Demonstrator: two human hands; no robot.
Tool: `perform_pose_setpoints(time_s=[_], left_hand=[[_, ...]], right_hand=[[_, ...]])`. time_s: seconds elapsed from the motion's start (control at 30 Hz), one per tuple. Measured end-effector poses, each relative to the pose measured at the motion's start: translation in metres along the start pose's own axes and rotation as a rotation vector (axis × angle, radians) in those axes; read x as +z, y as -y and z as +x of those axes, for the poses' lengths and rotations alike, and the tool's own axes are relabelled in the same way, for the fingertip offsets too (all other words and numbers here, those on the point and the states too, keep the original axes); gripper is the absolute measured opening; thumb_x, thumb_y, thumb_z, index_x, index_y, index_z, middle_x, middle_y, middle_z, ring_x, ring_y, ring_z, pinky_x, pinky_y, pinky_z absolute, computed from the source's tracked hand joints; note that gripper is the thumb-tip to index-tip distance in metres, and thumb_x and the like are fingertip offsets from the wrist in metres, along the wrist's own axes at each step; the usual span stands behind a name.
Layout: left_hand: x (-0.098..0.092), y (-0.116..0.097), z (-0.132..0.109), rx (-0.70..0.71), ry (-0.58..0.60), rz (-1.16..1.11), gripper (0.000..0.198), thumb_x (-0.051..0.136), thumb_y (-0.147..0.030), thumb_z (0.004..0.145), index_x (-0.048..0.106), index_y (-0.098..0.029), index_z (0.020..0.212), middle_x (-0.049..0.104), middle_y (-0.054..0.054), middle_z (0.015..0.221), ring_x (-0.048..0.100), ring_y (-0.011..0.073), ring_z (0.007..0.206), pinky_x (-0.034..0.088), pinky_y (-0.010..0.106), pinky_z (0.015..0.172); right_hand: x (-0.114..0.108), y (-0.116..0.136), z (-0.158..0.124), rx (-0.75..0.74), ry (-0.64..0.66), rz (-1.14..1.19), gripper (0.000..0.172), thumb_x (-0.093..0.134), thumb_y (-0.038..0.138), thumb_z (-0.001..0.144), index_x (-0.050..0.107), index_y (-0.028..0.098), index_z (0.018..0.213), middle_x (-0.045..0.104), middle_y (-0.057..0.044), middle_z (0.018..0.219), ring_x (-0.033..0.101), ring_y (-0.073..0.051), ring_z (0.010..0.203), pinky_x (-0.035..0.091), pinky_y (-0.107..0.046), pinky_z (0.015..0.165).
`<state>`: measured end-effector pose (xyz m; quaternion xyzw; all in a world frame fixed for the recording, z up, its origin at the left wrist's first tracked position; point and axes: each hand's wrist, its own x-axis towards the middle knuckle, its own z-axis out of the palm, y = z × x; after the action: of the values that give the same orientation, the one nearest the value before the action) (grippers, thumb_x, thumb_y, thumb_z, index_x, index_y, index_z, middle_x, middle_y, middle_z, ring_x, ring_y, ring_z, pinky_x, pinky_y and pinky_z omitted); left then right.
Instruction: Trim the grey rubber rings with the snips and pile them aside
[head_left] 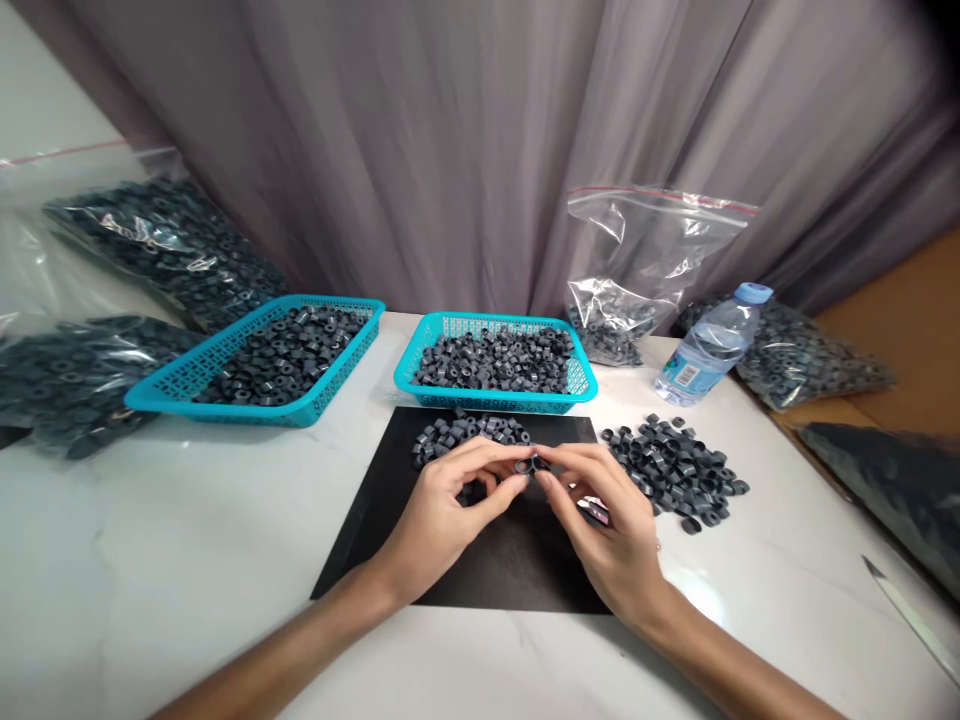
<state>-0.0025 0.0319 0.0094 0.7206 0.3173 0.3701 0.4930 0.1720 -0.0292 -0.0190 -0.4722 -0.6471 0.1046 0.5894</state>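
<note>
Above the black mat [480, 570], my left hand [450, 500] and my right hand [611, 515] meet fingertip to fingertip. Thumb and forefinger of the left one pinch a small dark ring [523, 466]. A second dark ring [541, 463] sits in the right fingertips, touching or nearly touching the first. Below the right fingers a small shiny pinkish thing [596, 511] shows; whether it is held I cannot tell. Behind the left hand lies a pile of grey ring-shaped pieces [469, 428], partly covered by the fingers. A heap of dark hollow rings [679, 470] lies right of the mat.
Two blue plastic baskets [420, 385] [225, 412] hold many grey pieces. Clear zip bags [172, 240] [637, 250] of pieces stand at the left and back right. A water bottle [709, 345] leans near another filled bag [810, 355]. A pointed blade-like tool [907, 615] lies far right.
</note>
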Motion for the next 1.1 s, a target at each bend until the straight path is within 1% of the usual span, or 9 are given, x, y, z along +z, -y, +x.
perform_pose_setpoints(time_s=[0.2,0.4,0.47,0.57,0.67,0.77,0.9,1.0,1.1], left_hand=[[0.001,-0.001,0.001,-0.002,-0.017,-0.038,0.022,0.068,-0.025,0.090,0.075,-0.024,0.111,0.069,0.003,0.106,0.067,0.0161,0.091,0.056,0.026,0.084],[-0.001,-0.010,0.002,-0.060,-0.008,-0.081,0.022,0.070,-0.026,0.089,0.074,-0.023,0.110,0.070,0.004,0.111,0.068,0.0163,0.094,0.056,0.026,0.088],[-0.001,-0.014,0.002,-0.104,0.003,-0.108,0.023,0.070,-0.027,0.089,0.074,-0.022,0.111,0.071,0.004,0.105,0.068,0.0164,0.092,0.057,0.025,0.084],[0.002,-0.016,0.002,-0.158,0.004,-0.147,0.025,0.072,-0.029,0.087,0.074,-0.020,0.110,0.071,0.004,0.094,0.068,0.0170,0.086,0.058,0.024,0.074],[0.005,-0.013,0.003,-0.172,-0.018,-0.190,0.026,0.075,-0.030,0.084,0.075,-0.019,0.108,0.072,0.005,0.094,0.067,0.0180,0.087,0.058,0.025,0.072],[0.006,-0.008,0.003,-0.182,-0.039,-0.219,0.024,0.077,-0.029,0.082,0.076,-0.019,0.103,0.072,0.004,0.090,0.067,0.0165,0.081,0.058,0.026,0.071],[0.005,-0.006,0.003,-0.180,-0.046,-0.233,0.023,0.076,-0.029,0.083,0.074,-0.018,0.102,0.071,0.002,0.085,0.067,0.0152,0.077,0.058,0.026,0.071],[0.003,-0.006,0.003,-0.172,-0.032,-0.236,0.023,0.075,-0.029,0.084,0.073,-0.018,0.104,0.071,0.003,0.085,0.068,0.0152,0.079,0.058,0.026,0.073],[0.002,-0.008,0.003,-0.171,-0.010,-0.227,0.023,0.074,-0.029,0.086,0.073,-0.018,0.107,0.072,0.004,0.093,0.069,0.0165,0.086,0.058,0.026,0.076]], right_hand=[[0.000,-0.002,-0.001,0.010,0.010,0.024,0.029,0.057,0.014,0.097,0.066,0.024,0.123,0.063,-0.007,0.107,0.062,-0.011,0.069,0.054,-0.025,0.056],[0.001,-0.001,0.000,0.053,0.040,0.097,0.030,0.056,0.017,0.099,0.063,0.024,0.126,0.067,-0.007,0.106,0.066,-0.013,0.071,0.057,-0.025,0.057],[0.001,-0.001,0.001,0.071,0.032,0.098,0.027,0.057,0.018,0.098,0.064,0.024,0.123,0.068,-0.006,0.102,0.066,-0.013,0.071,0.056,-0.026,0.058],[0.001,-0.002,0.001,0.064,-0.003,0.066,0.021,0.057,0.020,0.099,0.066,0.023,0.117,0.071,-0.006,0.099,0.067,-0.015,0.077,0.056,-0.027,0.062],[0.001,-0.004,0.002,0.049,-0.019,0.046,0.019,0.057,0.020,0.099,0.067,0.023,0.114,0.072,-0.006,0.100,0.067,-0.016,0.081,0.055,-0.028,0.065],[0.000,-0.004,0.002,0.063,0.024,0.063,0.020,0.055,0.021,0.100,0.068,0.022,0.115,0.072,-0.007,0.100,0.068,-0.017,0.082,0.056,-0.029,0.065],[0.000,-0.002,0.003,0.089,0.081,0.114,0.024,0.052,0.023,0.101,0.067,0.023,0.120,0.070,-0.007,0.100,0.067,-0.017,0.080,0.056,-0.026,0.060],[0.000,-0.001,0.004,0.085,0.098,0.134,0.025,0.055,0.024,0.100,0.066,0.023,0.122,0.069,-0.007,0.102,0.066,-0.017,0.082,0.055,-0.027,0.064],[-0.001,0.000,0.006,0.104,0.109,0.136,0.024,0.059,0.026,0.098,0.068,0.024,0.120,0.068,-0.006,0.099,0.064,-0.016,0.078,0.052,-0.028,0.063]])
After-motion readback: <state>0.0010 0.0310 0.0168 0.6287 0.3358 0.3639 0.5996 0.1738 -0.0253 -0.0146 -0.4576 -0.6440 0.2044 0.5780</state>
